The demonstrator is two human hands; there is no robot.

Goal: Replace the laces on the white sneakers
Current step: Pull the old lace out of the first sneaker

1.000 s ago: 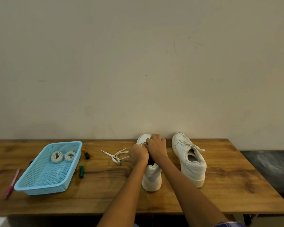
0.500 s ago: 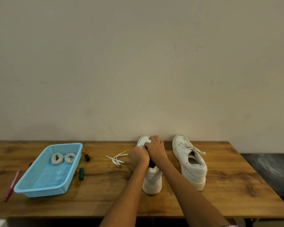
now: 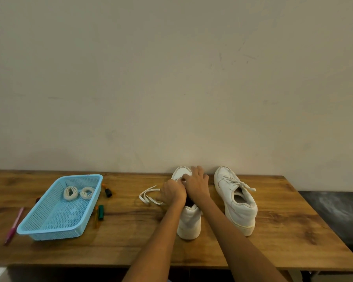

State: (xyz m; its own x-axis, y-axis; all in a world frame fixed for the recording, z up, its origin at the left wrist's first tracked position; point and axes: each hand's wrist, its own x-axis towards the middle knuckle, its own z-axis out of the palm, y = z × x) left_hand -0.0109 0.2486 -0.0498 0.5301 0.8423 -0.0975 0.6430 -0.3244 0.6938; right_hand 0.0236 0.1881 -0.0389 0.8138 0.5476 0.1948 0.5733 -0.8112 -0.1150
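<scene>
At the far left of the tabletop (image 3: 130,237) a pink pen (image 3: 14,225) is seen, then a blue basket (image 3: 49,224) in which 2 coiled laces (image 3: 78,192) are kept, presumably the replacements. Just right of the basket a few small markers (image 3: 100,212) are laid. Further right, a loose white lace (image 3: 149,197) is draped on the wood, its near end led up under the left hand (image 3: 172,193), which is curled closed and appears to be pinching that lace beside the shoe. The near sneaker (image 3: 189,222) is stood heel toward the camera, and its eyelet area is covered by both hands. The right hand (image 3: 197,185) is laid over the front of this sneaker, fingers bent, apparently gripping the upper or the lace there; which one cannot be told. At the right the second sneaker (image 3: 235,200) is left apart, its lace not yet taken out. The lace is judged light, limp and flat, best taken near its stiff tip and drawn out row by row; the sneaker is judged light with a soft upper and firm sole, best steadied across the toe or sides so the eyelets are kept exposed.
</scene>
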